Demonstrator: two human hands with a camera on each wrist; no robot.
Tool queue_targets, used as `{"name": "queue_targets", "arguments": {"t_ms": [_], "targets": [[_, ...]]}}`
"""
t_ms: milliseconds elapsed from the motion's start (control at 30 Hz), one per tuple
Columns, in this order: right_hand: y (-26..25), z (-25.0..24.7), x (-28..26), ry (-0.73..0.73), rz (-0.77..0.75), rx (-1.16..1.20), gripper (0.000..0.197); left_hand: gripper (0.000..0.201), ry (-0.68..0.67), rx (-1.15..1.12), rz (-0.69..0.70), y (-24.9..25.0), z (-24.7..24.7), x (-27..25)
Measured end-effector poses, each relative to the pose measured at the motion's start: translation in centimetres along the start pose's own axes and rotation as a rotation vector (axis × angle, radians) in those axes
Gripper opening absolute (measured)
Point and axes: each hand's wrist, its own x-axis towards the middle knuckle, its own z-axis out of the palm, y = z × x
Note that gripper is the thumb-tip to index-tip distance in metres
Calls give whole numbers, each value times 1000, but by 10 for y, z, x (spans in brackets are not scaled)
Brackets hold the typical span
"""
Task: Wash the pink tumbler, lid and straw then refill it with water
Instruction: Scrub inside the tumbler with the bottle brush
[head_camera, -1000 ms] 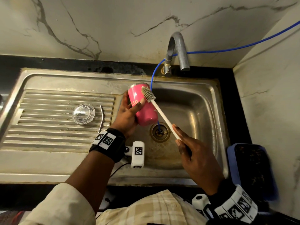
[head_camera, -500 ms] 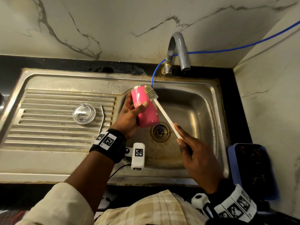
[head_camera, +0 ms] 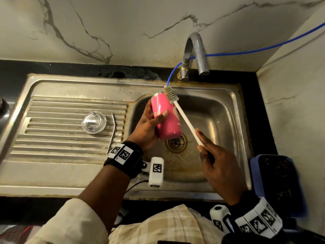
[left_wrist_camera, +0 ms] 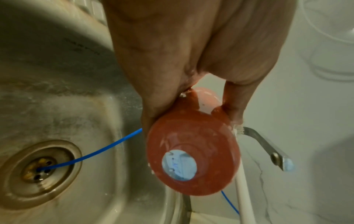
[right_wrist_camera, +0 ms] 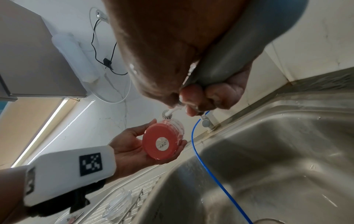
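Note:
My left hand [head_camera: 149,124] grips the pink tumbler [head_camera: 166,117] over the sink basin, tilted with its mouth toward the tap and its base [left_wrist_camera: 191,159] toward me. My right hand [head_camera: 216,161] holds the handle of a white bottle brush [head_camera: 184,118]. The grey bristle head [head_camera: 171,95] lies against the tumbler's outside near the rim. The clear lid [head_camera: 94,122] and the bent metal straw [head_camera: 112,132] lie on the ribbed drainboard to the left. In the right wrist view the tumbler's base [right_wrist_camera: 162,144] shows a round white sticker.
The steel sink [head_camera: 219,120] has a drain [head_camera: 176,143] with a thin blue hose [head_camera: 246,51] running into it. A curved metal tap [head_camera: 195,53] stands behind the basin. A blue container [head_camera: 277,184] sits on the black counter at right.
The brush head has slid up along the tumbler's side toward the rim. The left hand has tilted the tumbler's mouth further toward the tap.

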Motion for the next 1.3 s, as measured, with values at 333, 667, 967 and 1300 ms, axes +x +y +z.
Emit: {"name": "queue_targets", "arguments": {"t_ms": [333, 667, 967, 1300], "targets": [[0, 2, -10, -26, 5, 60, 54, 101, 47, 163, 77, 11, -1, -1], [8, 8, -21, -75, -16, 64, 57, 94, 83, 13, 63, 16, -7, -2], [12, 13, -11, -38, -5, 5, 52, 89, 108, 7, 86, 5, -1, 3], [12, 12, 8, -33, 25, 2, 55, 86, 63, 16, 36, -7, 2, 1]]}}
